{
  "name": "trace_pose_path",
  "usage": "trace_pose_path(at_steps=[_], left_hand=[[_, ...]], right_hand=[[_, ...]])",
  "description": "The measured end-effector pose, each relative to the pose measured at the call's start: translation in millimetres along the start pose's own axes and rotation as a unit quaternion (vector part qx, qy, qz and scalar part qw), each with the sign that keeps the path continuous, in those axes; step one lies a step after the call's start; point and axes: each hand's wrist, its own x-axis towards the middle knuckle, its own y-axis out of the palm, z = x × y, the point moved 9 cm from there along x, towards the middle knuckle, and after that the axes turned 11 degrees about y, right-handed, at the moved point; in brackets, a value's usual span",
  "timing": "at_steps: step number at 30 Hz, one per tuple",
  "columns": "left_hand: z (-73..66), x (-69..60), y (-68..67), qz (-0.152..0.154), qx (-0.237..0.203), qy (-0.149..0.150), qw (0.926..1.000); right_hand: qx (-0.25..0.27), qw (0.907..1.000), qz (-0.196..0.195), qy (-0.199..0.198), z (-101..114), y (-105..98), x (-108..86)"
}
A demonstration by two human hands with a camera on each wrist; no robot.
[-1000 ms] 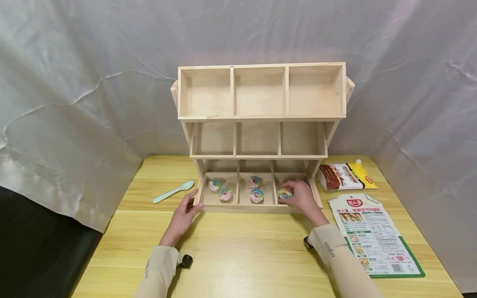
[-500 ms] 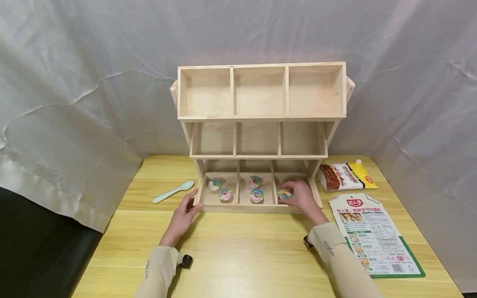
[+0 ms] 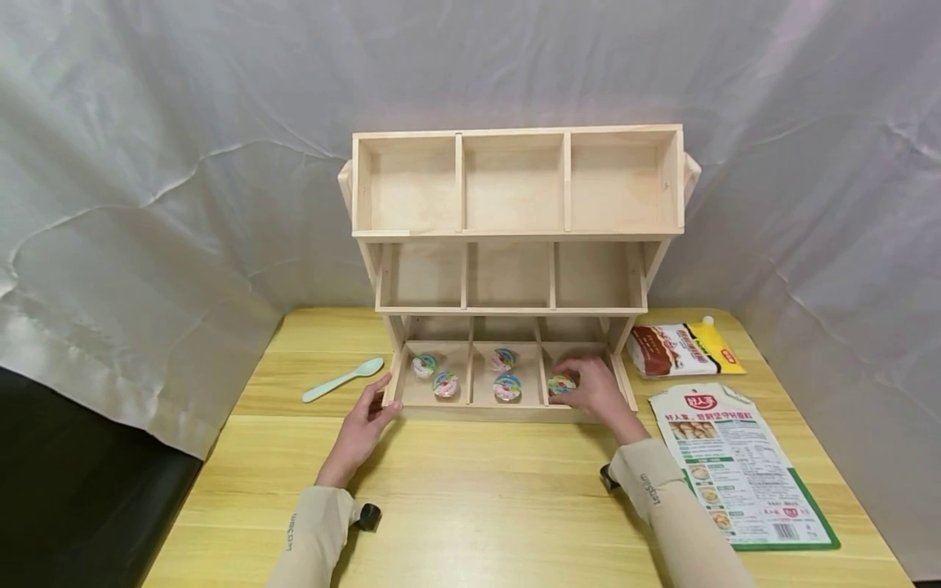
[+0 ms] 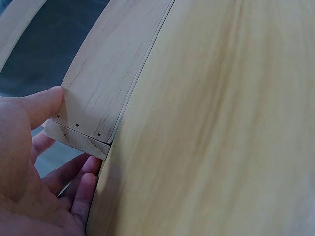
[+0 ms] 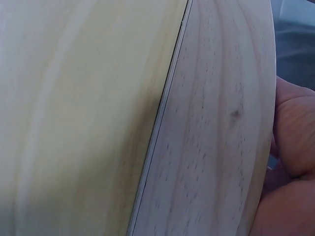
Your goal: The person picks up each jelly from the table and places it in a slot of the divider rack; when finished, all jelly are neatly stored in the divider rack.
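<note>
A three-tier wooden shelf (image 3: 518,237) with divided compartments stands on the table. My left hand (image 3: 360,429) holds the front left corner of its bottom tier, the thumb on the front board and the fingers along the side; the left wrist view shows this hand (image 4: 29,157) close up. In the bottom right compartment my right hand (image 3: 594,388) pinches a small jelly cup (image 3: 561,384) with a colourful lid, partly covered by the fingers. Two jelly cups (image 3: 445,384) lie in the left compartment and two more jelly cups (image 3: 507,387) in the middle one. The right wrist view catches the front board (image 5: 211,118) hiding the right fingertips.
A pale green spoon (image 3: 342,380) lies left of the shelf. To its right are a brown and yellow spouted pouch (image 3: 684,348) and a flat white and green printed packet (image 3: 742,465). Grey curtains (image 3: 184,122) surround the table (image 3: 485,498).
</note>
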Motion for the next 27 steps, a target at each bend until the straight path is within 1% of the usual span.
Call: trace_pose_path(at_steps=[2, 5, 10, 14, 20, 27], left_hand=[[10.3, 2.7, 0.3, -0.004, -0.002, 0.002, 1.0], [12.1, 3.0, -0.4, -0.004, -0.003, 0.005, 1.0], [11.4, 2.4, -0.8, -0.004, -0.005, 0.005, 1.0], [11.4, 2.3, -0.4, -0.002, -0.005, 0.004, 1.0], [13.0, 2.1, -1.0, -0.002, 0.001, 0.002, 1.0], [12.7, 2.2, -0.1, 0.004, 0.002, 0.001, 1.0]], right_hand=[[0.003, 1.0, 0.005, -0.003, 0.3, 0.3, -0.5], [0.013, 0.9998, 0.015, -0.002, -0.6, 0.9, -0.9], [0.022, 0.9994, 0.025, -0.002, -2.1, 1.6, -0.7], [0.028, 0.9992, 0.026, -0.008, -1.2, -0.7, -2.2], [0.029, 0.9992, 0.021, -0.017, 0.7, -6.8, -7.6], [0.045, 0.9988, 0.006, -0.015, 1.8, -14.1, -17.9]])
